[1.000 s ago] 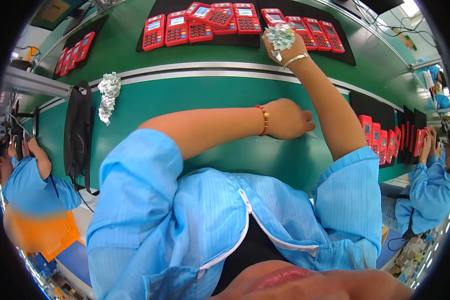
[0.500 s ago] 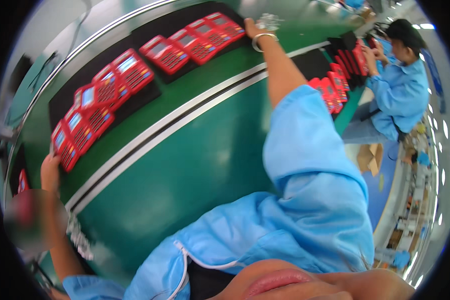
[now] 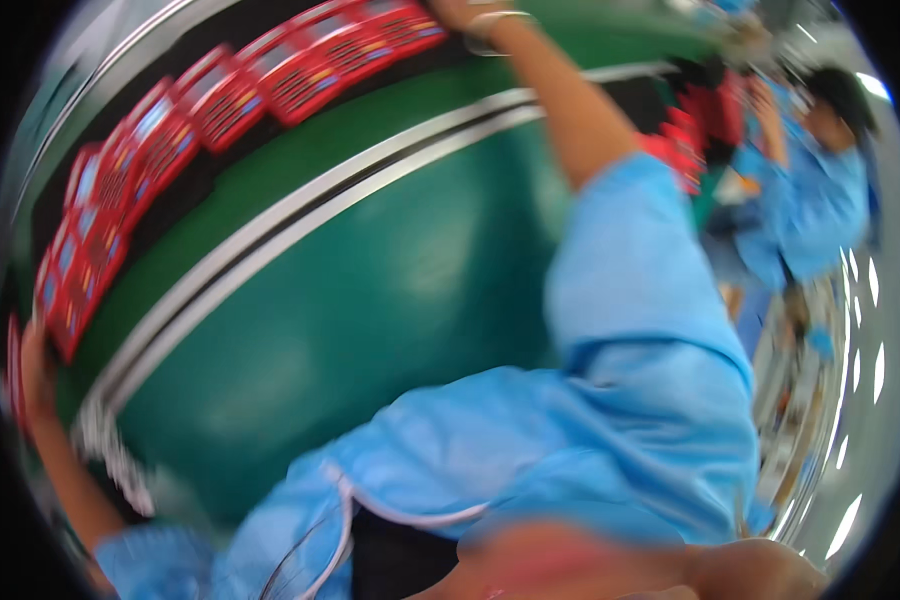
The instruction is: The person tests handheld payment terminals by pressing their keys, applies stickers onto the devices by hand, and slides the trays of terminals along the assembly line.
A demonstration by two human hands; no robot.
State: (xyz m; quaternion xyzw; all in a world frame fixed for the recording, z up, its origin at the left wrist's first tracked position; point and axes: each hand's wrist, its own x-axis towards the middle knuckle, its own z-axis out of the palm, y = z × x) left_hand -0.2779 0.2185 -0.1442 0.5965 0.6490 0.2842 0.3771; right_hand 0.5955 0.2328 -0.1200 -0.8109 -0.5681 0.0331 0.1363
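Red handheld keypad terminals (image 3: 220, 98) with small screens form a curved, overlapping row along the far side of the green work surface (image 3: 370, 280). At the row's near left end, my left hand (image 3: 36, 375) is against the last terminal (image 3: 67, 300); motion blur smears its fingers. My right hand (image 3: 465, 12), with a pale bangle at the wrist, is beside the rightmost terminal (image 3: 405, 25). Its fingers are blurred and partly cut off by the upper edge. Whether either hand grips a terminal is unclear.
Black mats (image 3: 195, 180) lie under the row, and a pale metal rail (image 3: 300, 195) crosses the surface. Crumpled clear material (image 3: 120, 470) is near my left forearm. To the right, a co-worker in blue (image 3: 810, 210) sits near more red terminals (image 3: 682, 150).
The view has shifted, with the row now higher and farther left. The gap between its left and right groups has closed. Both hands remain at its ends.
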